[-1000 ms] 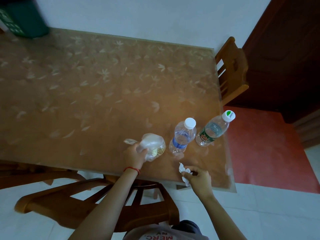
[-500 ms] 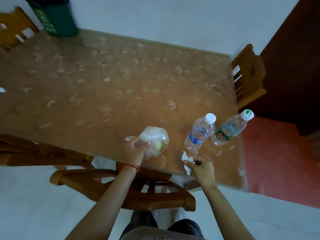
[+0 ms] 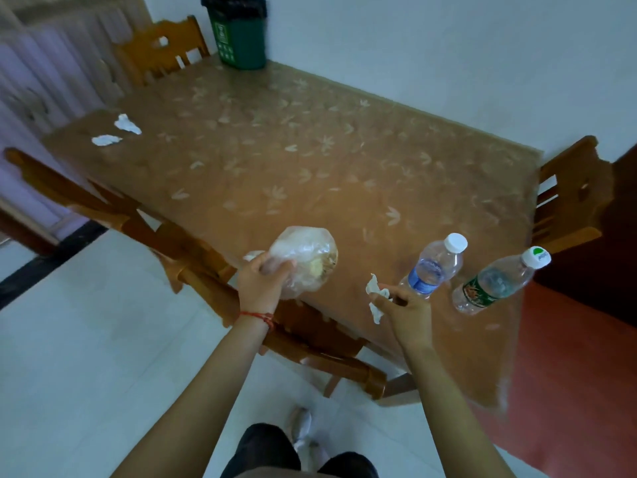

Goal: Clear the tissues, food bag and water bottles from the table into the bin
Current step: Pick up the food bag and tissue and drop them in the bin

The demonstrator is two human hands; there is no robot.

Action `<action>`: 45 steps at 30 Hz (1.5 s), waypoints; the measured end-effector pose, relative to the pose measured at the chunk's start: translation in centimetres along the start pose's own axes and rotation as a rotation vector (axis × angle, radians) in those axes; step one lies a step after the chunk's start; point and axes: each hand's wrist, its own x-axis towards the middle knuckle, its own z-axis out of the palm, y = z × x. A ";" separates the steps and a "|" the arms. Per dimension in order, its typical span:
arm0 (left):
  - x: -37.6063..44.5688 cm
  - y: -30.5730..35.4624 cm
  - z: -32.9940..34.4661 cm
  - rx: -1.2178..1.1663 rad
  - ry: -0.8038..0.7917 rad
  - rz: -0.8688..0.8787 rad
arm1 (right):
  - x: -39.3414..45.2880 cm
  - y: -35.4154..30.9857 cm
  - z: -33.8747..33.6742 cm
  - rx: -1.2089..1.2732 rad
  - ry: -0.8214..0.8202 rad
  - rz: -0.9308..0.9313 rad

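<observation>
The left hand is gripping the clear food bag over the table's near edge; the right hand is pinching a crumpled tissue beside the blue-labelled bottle.

We see a wooden table under a clear cover printed with pale leaves. Near its front right corner stand two water bottles, the blue-labelled bottle left of the green-labelled bottle. Two crumpled tissues lie by the far left edge, and a green bin stands at the far corner
</observation>
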 end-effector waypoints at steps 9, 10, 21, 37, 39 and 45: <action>-4.2 -0.3 -6.5 -0.001 0.282 0.008 | -2.5 -3.4 2.8 0.098 -0.204 -0.019; -4.5 -0.6 -7.5 -0.021 0.321 -0.013 | -3.0 -3.8 3.5 0.094 -0.220 -0.029; -10.3 -3.9 -20.7 -0.189 0.631 -0.082 | -11.1 -7.6 13.4 -0.027 -0.521 -0.184; -20.0 -13.6 -42.3 -0.364 1.009 -0.257 | -28.5 -8.7 32.7 -0.106 -0.924 -0.322; -20.4 -14.1 -43.9 -0.378 1.036 -0.266 | -29.6 -8.8 34.2 -0.104 -0.947 -0.316; -19.2 -15.7 -47.0 -0.409 1.067 -0.282 | -30.3 -9.9 37.6 -0.096 -0.988 -0.280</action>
